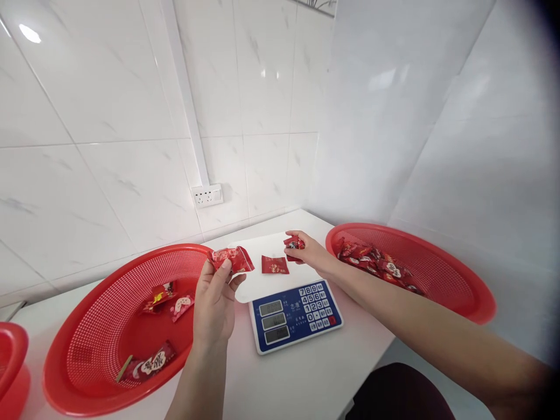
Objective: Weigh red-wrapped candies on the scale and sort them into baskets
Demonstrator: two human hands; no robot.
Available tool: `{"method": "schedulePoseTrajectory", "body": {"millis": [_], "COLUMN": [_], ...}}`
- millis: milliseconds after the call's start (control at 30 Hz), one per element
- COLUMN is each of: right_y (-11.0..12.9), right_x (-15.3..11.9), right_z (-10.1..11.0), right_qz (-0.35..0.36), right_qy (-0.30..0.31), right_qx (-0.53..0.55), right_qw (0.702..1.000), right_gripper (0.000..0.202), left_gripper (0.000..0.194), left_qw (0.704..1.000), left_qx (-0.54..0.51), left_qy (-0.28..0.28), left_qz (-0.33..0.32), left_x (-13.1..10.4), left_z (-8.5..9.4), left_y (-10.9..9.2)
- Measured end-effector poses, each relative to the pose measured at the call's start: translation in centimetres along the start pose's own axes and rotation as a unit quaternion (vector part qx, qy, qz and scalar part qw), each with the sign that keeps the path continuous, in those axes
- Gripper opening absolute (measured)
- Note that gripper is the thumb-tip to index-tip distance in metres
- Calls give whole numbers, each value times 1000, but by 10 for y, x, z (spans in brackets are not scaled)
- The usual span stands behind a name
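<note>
My left hand [217,294] is closed around a red wrapped packet [234,259], pinched under the thumb. It is raised in front of the left red basket's inner rim. My right hand [308,251] grips a small red packet [294,246] with dark and light print, over the right part of the scale's white pan [254,287]. Between the hands, one flat red packet [275,265] with gold lettering lies on the pan. The scale's blue panel [297,315] faces me, with a keypad on its right and stacked grey displays whose digits I cannot read.
The left red basket [87,315] holds a few wrapped packets [151,364]. A right red basket [472,297] contains many red packets [385,265]. Another red container [11,350] is cut off at the left edge. Behind the white table [245,385], a socket [207,196] sits on the tiled wall.
</note>
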State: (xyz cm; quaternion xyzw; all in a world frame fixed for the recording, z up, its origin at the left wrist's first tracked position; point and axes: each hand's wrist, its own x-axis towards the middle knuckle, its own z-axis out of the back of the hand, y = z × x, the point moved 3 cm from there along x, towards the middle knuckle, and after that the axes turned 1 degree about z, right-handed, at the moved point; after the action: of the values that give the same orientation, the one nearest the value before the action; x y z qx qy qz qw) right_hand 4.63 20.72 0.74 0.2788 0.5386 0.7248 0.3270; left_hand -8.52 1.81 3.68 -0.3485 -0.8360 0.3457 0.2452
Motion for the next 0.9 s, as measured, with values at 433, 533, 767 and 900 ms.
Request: {"method": "schedulePoseTrajectory", "body": {"millis": [433,533,767,900], "right_y": [1,3,2,-4], "right_x": [3,4,0,-6], "right_z": [8,7,16,50], "right_qz": [6,24,32,59], "right_qy": [-25,-7,-23,-68], "right_qx": [-172,-153,-207,-265], "right_qw": [985,988,978,960], "right_gripper": [67,78,72,66], "left_gripper": [15,15,16,15], "left_qw": [1000,1000,999,997], "left_qx": [9,14,45,67], "left_qy": [5,4,18,22], "left_qz": [-5,-1,-3,-29], "left_x": [-2,-2,-2,-2], "left_z": [-2,-2,0,-1], "left_y": [-3,-2,-1,-2]}}
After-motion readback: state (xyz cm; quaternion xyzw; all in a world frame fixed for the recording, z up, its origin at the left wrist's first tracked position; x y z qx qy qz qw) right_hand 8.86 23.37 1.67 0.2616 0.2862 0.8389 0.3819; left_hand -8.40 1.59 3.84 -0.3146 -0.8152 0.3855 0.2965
